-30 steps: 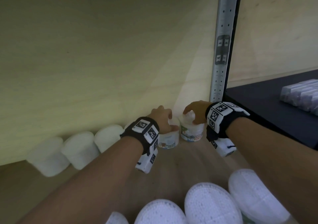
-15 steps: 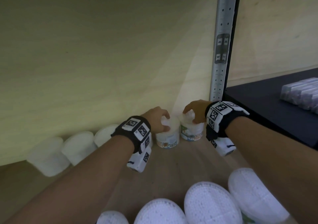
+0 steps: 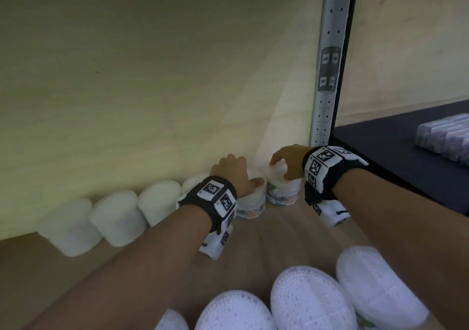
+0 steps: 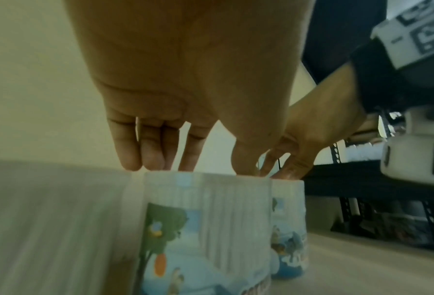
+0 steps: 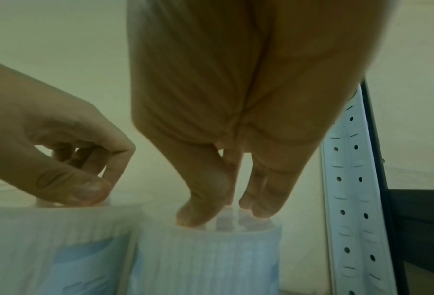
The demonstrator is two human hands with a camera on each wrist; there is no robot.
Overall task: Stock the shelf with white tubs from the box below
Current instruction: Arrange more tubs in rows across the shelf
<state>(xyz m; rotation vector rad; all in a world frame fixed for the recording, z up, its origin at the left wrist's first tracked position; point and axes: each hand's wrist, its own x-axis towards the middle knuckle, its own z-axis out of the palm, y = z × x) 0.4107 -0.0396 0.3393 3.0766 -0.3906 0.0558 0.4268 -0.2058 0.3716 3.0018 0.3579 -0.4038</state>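
At shelf back, left hand (image 3: 232, 175) grips one tub (image 3: 251, 203) by its lid from above. Right hand (image 3: 289, 161) grips the adjacent tub (image 3: 285, 192) likewise; tubs touch.

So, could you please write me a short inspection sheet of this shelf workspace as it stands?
Surface: wooden shelf, pale back panel.
Job's things: two labelled tubs upright side by side at the back, left tub, right tub; row of white tubs leftward along the panel; more tubs nearer the camera.
Clutter: nothing seen.
Hands: left hand grips the left tub's top; right hand grips the right tub's top.
Cables: nothing seen.
Surroundings: perforated metal upright; dark shelf with wrapped packs.
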